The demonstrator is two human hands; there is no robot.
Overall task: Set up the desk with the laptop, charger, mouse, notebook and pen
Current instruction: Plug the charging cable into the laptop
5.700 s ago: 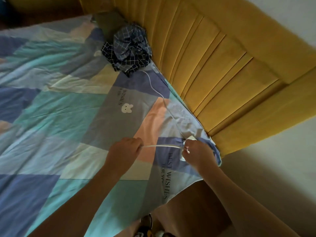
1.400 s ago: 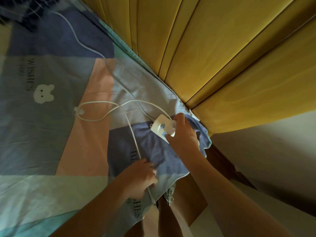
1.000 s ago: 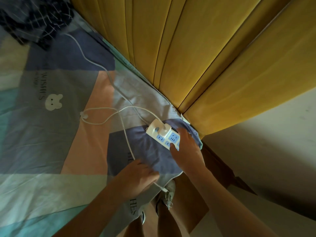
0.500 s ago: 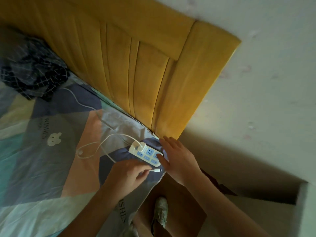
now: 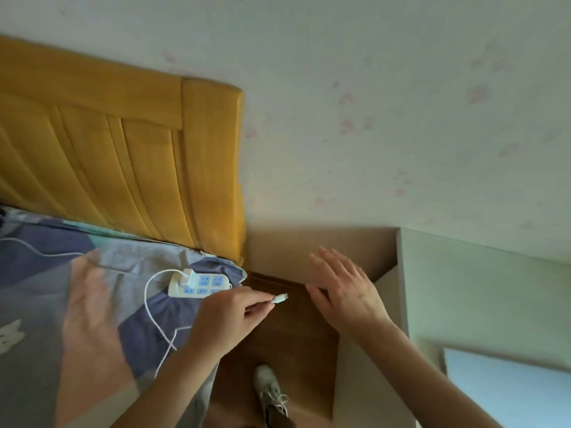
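Observation:
A white power strip [image 5: 200, 284] with blue sockets lies on the corner of the bed, a white charger plug [image 5: 186, 276] seated in its left end. The thin white charger cable [image 5: 151, 307] loops from the plug over the sheet. My left hand [image 5: 228, 319] pinches the cable's free end, with the small connector [image 5: 279, 299] sticking out past my fingertips over the floor gap. My right hand [image 5: 343, 288] hovers to the right of it, fingers spread, holding nothing. No laptop, mouse, notebook or pen can be seen.
The patchwork bedsheet [image 5: 61, 304] covers the bed at left, under a yellow headboard [image 5: 123, 165]. A pale desk or cabinet [image 5: 463, 288] stands at right against the wall. Brown floor [image 5: 293, 350] and my white shoe [image 5: 272, 390] fill the gap between.
My view has swung right and up toward the wall and desk. My left hand has carried the cable's connector off the bed edge. My right hand has left the power strip and opened.

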